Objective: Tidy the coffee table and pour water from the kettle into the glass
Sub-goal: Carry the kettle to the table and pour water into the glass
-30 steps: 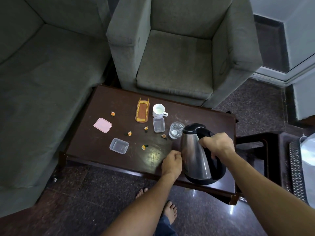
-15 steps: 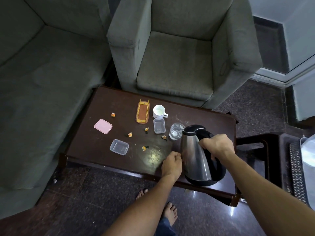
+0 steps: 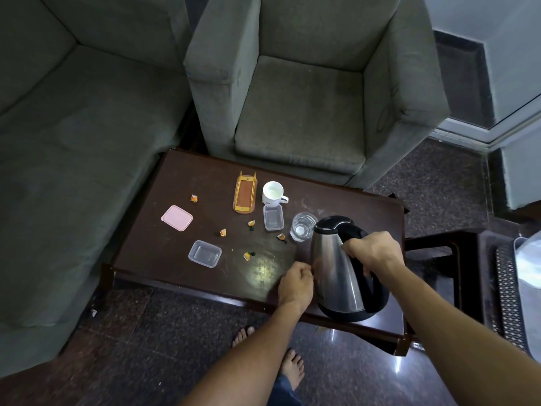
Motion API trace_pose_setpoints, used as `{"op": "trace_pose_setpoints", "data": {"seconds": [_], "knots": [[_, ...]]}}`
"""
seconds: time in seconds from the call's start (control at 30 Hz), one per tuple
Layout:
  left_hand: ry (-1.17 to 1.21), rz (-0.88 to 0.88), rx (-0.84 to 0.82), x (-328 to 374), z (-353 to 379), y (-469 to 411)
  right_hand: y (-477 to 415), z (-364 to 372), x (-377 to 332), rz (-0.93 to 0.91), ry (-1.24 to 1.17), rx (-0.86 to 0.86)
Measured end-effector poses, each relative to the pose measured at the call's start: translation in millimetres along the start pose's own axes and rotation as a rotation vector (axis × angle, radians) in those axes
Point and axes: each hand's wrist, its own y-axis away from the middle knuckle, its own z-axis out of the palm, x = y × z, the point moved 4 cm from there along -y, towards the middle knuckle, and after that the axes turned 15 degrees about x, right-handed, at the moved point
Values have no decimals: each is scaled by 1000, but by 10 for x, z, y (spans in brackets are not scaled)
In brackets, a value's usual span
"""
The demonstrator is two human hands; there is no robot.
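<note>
A steel kettle [image 3: 336, 273] with a black lid and handle stands at the right end of the dark wooden coffee table [image 3: 181, 253]. My right hand [image 3: 373, 252] grips its black handle. My left hand [image 3: 295, 284] rests with curled fingers against the kettle's left side; whether it pinches anything is hidden. A clear glass [image 3: 303, 227] stands just beyond the kettle's spout. Several orange sweet wrappers [image 3: 248, 255] lie scattered on the table.
On the table also sit a white mug [image 3: 273, 193], a small wooden stand [image 3: 245, 192], two clear plastic tubs [image 3: 205, 254] [image 3: 273, 217] and a pink lid [image 3: 176, 218]. A grey armchair [image 3: 307, 92] stands behind, a sofa [image 3: 73, 142] to the left, a dark side table [image 3: 456, 253] to the right.
</note>
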Motion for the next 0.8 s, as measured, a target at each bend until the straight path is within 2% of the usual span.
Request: {"op": "trace_pose_setpoints", "data": {"seconds": [0.8], "knots": [[0,-4,-2,-15,-18,-17,20,4,-35,-3,-4,-3]]}}
